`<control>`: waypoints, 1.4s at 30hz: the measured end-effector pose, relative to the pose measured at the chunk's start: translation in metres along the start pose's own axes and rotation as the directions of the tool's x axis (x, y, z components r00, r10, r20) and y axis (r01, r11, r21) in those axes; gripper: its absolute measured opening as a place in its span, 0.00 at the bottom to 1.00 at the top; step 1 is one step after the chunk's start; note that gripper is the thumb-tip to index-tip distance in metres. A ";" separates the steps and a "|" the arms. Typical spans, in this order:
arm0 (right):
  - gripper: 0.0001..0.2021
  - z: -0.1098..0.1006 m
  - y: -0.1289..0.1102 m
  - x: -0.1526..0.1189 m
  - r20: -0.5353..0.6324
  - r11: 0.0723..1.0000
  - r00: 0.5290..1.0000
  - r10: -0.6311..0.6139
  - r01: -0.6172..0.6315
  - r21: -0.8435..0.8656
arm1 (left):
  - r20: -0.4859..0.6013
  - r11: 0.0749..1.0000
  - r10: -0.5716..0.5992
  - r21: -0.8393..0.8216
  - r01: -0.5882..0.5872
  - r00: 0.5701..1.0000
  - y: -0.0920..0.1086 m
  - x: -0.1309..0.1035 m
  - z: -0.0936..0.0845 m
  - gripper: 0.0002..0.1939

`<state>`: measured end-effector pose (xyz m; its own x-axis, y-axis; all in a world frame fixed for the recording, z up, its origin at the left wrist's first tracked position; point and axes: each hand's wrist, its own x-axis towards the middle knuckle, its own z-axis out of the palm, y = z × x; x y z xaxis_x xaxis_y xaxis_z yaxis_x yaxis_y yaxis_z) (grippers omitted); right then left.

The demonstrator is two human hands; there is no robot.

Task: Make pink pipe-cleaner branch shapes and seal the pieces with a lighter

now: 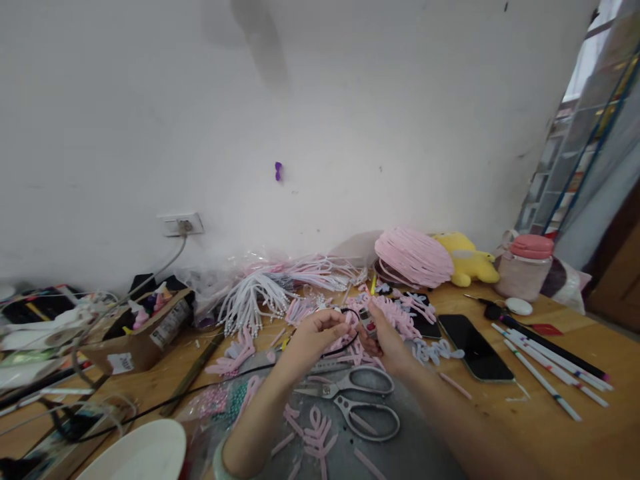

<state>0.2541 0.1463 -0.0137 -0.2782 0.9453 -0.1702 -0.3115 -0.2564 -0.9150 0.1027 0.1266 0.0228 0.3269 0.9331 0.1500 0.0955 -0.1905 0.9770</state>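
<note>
My left hand [325,330] is closed in a pinch on a small pink pipe-cleaner piece [352,318], partly hidden by the fingers. Just to its right, my right hand [383,337] wraps round a small white device with a red print [369,323]; its tip is hard to make out. A black cord [250,371] runs from the left across the table to the hands and loops between them. Below them, grey-handled scissors [363,400] lie with blades slightly apart on a grey mat [415,427]. Near the scissors lies a pink branch-shaped pipe-cleaner piece [318,433].
White-tipped stems [255,297] and pink pipe-cleaner pieces [400,317] lie behind the hands. At right are a phone [477,347], striped sticks [545,380] and a pink-lidded jar [525,270]. A cardboard box [145,333] and white plate [143,453] stand left.
</note>
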 end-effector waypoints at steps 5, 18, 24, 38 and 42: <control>0.30 -0.001 0.000 0.000 0.043 0.999 0.998 0.051 -0.051 0.007 | -0.081 0.990 0.046 0.135 -0.035 0.996 0.002 -0.001 0.000 0.11; 0.31 -0.002 -0.005 0.003 0.045 0.983 0.983 0.176 -0.178 0.046 | -0.215 0.945 0.084 0.326 -0.009 0.973 0.011 -0.005 0.002 0.10; 0.30 0.001 -0.006 0.001 0.037 0.978 0.978 0.205 -0.206 0.041 | -0.249 0.927 0.121 0.374 -0.019 0.961 0.015 -0.008 0.005 0.09; 0.31 0.000 0.000 0.003 0.096 0.981 0.978 0.183 -0.189 0.055 | -0.311 0.910 0.106 0.413 0.034 0.944 0.020 -0.010 0.013 0.07; 0.31 0.001 0.000 0.002 0.107 0.983 0.981 0.164 -0.172 0.066 | -0.291 0.911 0.128 0.411 0.004 0.948 0.019 -0.010 0.014 0.07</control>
<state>0.2532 0.1480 -0.0137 -0.4216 0.8631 -0.2780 -0.3186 -0.4281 -0.8457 0.1145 0.1096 0.0374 0.0485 0.9492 0.3109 0.4751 -0.2957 0.8288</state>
